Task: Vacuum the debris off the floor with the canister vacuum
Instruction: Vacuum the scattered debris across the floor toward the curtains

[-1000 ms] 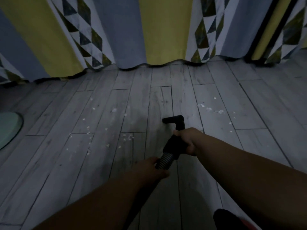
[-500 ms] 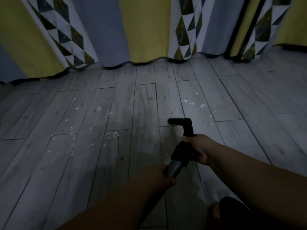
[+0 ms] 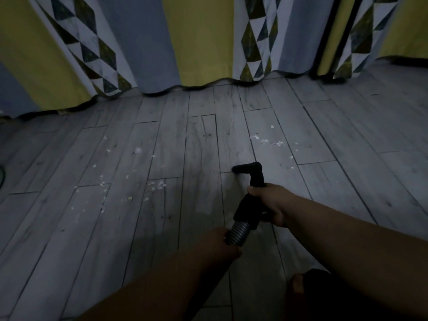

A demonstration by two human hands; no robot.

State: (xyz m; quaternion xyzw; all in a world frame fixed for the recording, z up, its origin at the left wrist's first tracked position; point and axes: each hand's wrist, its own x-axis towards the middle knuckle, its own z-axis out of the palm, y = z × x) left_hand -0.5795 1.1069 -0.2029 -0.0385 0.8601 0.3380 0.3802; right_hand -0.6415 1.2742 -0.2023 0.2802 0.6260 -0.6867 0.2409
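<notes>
My right hand (image 3: 269, 203) grips the black handle of the vacuum wand (image 3: 249, 210). The short black nozzle (image 3: 246, 168) bends left at its tip and sits low over the grey plank floor. Behind it, my left hand (image 3: 222, 243) holds the ribbed grey hose (image 3: 237, 232). White debris crumbs (image 3: 266, 141) lie just beyond the nozzle to the right. More crumbs (image 3: 157, 185) are scattered left of it, with a thin trail (image 3: 102, 179) further left. The canister itself is out of view.
Long curtains (image 3: 199, 42) in yellow, blue and triangle pattern hang to the floor along the far side. A dark cable (image 3: 1, 174) shows at the left edge. My foot (image 3: 298, 283) and a dark shape sit at the bottom right.
The view has swung right, and the round green object at the left edge has left the frame. Both hands and the wand have shifted right and slightly nearer to me.
</notes>
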